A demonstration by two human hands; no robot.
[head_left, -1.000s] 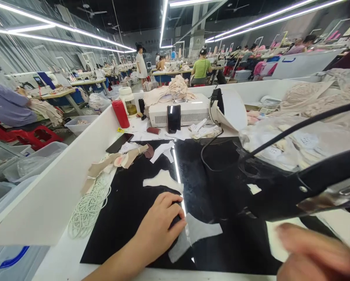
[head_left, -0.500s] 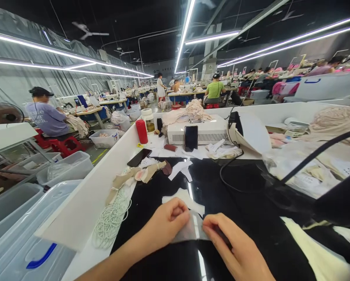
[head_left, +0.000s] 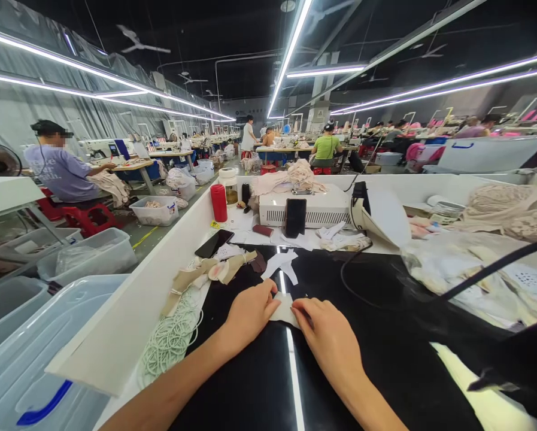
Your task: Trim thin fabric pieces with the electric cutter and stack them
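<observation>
Over a glossy black counter (head_left: 385, 359), the left hand (head_left: 250, 312) and right hand (head_left: 331, 335) pinch opposite edges of a small pale piece (head_left: 282, 308), each grip narrow. Uneven tension between them could skew or crease the thin-looking material; a loosened pinch could let it slide on the smooth surface. A white cutout (head_left: 281, 263) lies just beyond — a stray left knuckle might nudge it askew.
</observation>
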